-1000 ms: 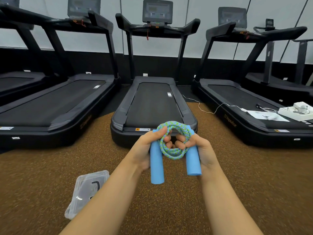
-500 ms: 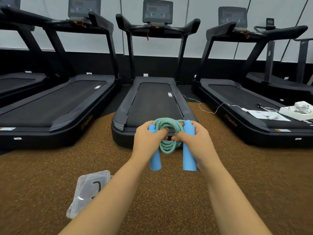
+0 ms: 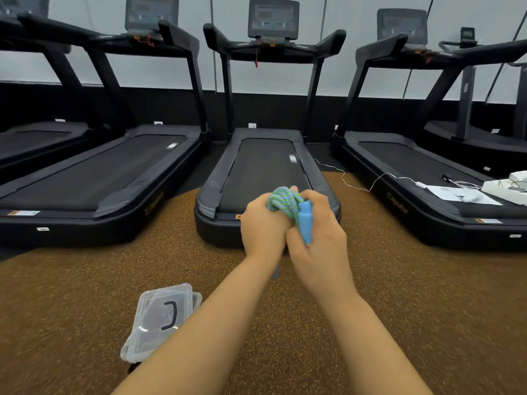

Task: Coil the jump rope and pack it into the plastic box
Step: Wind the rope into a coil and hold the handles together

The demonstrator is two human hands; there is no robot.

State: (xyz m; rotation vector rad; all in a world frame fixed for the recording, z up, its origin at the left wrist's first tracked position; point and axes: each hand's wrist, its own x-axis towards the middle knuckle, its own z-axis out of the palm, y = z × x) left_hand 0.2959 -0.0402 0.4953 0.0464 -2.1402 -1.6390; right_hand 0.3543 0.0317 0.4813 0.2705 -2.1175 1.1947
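Both hands are held together in front of the body, above the brown speckled floor (image 3: 85,280). The left hand (image 3: 263,226) is closed around the jump rope (image 3: 282,201), and its fingers are curled over the green and blue coil. The right hand (image 3: 319,232) presses against the left one from the side. Its fingers wrap around a blue handle (image 3: 305,220) of the rope, which stands almost upright between the two hands. The coil is a tight bundle that comes out at the top of both fists. A small piece of blue shows under the left wrist, but it is too blurred to tell what it is.

The plastic box (image 3: 159,317) lies on the floor at the lower left, well apart from the hands and the rope. It is clear, with a black curved part (image 3: 171,315) on its top face. The left forearm covers its near right corner. I cannot tell whether its lid is fastened.

Behind the hands stands a row of black treadmills. The middle treadmill (image 3: 265,166) is directly beyond the fists, with a left treadmill (image 3: 94,178) and a right treadmill (image 3: 413,172) beside it. A thin white cable (image 3: 342,178) runs over the floor between the middle and the right one. On the belt of the right treadmill lie a sheet of paper (image 3: 456,195) and a white carton (image 3: 504,189).
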